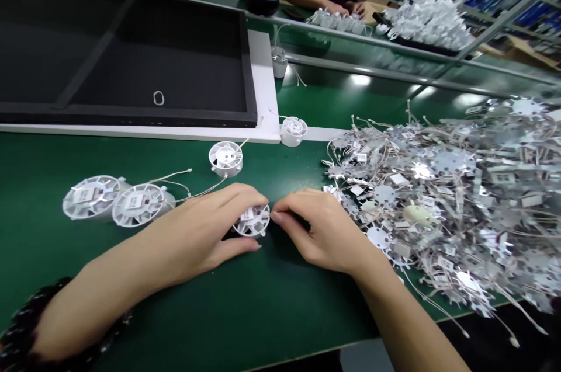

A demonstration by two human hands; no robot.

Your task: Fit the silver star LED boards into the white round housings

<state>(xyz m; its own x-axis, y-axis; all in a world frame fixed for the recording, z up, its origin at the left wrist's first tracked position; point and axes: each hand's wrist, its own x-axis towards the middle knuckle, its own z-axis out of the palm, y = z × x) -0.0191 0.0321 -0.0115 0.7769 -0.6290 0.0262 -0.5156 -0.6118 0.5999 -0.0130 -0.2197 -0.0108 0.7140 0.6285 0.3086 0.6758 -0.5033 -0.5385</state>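
Observation:
My left hand grips a round white housing with spokes and a small label, its thumb and fingers around the rim. At the right edge of that housing is my right hand, thumb and index fingertip pinched together; anything between them is too small to make out. Two similar white housings with labels and wires lie left of my left forearm. Beyond my hands stand another white housing and a smaller-looking one by the white board.
On the right spreads a big pile of silvery star-shaped plates with wires. A black-framed panel rests on a white board at the back left. Across the glass shelf, a person's hands work beside a heap of white parts.

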